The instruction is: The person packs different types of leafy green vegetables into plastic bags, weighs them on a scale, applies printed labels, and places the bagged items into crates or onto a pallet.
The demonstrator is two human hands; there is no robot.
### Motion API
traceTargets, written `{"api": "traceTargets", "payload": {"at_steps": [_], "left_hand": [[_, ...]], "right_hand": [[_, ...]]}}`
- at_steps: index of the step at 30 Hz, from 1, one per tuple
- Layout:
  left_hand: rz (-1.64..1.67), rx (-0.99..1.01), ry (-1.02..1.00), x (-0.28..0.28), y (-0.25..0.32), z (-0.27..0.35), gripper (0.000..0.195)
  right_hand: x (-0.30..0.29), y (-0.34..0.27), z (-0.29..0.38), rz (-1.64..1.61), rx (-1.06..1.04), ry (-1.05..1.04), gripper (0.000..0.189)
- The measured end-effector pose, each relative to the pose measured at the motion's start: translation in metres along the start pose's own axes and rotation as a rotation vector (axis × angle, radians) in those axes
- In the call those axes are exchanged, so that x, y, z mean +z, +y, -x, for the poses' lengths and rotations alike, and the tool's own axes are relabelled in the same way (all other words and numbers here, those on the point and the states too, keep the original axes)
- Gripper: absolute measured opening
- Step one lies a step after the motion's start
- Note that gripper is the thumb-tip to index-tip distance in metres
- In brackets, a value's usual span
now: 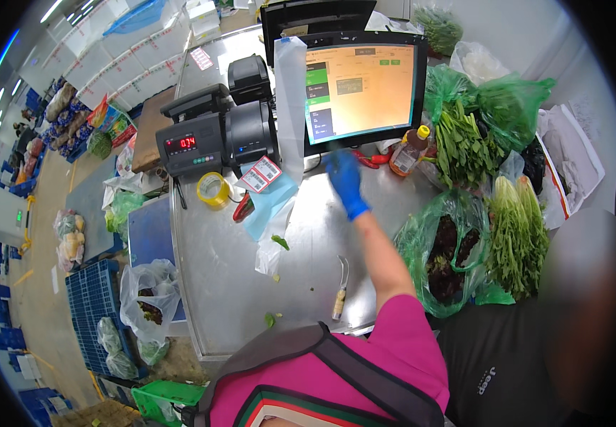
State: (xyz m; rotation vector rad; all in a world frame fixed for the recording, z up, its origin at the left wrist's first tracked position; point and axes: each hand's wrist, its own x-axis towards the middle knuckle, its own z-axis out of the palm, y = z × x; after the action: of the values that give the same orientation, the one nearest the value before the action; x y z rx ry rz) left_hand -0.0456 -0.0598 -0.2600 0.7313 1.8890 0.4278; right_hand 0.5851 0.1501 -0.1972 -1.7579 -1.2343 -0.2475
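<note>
My right hand, in a blue glove, reaches to the lower edge of the touchscreen monitor. Its fingertips are blurred, so whether they touch the screen or hold anything is unclear. My left hand is out of view. Just right of the glove, red chili peppers lie beside a yellow-capped bottle. Nearer to me on the steel table is a small curved metal tool with a light handle. Left of the hand, printed labels rest on light-blue paper, partly over another red pepper.
A scale, label printer and yellow tape roll stand at left. Leafy greens, a green bag of dark red lettuce and pale-stemmed greens crowd the right side. Another person in a dark shirt is close at right.
</note>
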Motion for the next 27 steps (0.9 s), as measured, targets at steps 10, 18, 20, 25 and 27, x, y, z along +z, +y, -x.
{"api": "traceTargets", "payload": {"at_steps": [10,18,20,25,27], "left_hand": [[0.652,-0.178,0.006,-0.06,-0.043,-0.013,0.042],[0.978,0.051,0.227,-0.158,-0.07,-0.05,0.044],[0.751,0.314,0.33,-0.181,-0.036,-0.052,0.045],[0.53,0.672,0.532,-0.196,0.039,-0.1,0.057],[0.427,0.787,0.505,-0.179,0.088,-0.074,0.061]], "right_hand": [[-0.018,-0.256,0.214,-0.662,-0.138,-1.378,0.031],[0.025,-0.324,0.246,-1.024,0.503,-1.545,0.028],[0.048,-0.345,0.26,-1.016,0.366,-1.25,0.036],[0.1,-0.428,0.248,-0.706,0.2,-0.924,0.083],[0.115,-0.439,0.254,-0.656,0.186,-0.762,0.088]]}}
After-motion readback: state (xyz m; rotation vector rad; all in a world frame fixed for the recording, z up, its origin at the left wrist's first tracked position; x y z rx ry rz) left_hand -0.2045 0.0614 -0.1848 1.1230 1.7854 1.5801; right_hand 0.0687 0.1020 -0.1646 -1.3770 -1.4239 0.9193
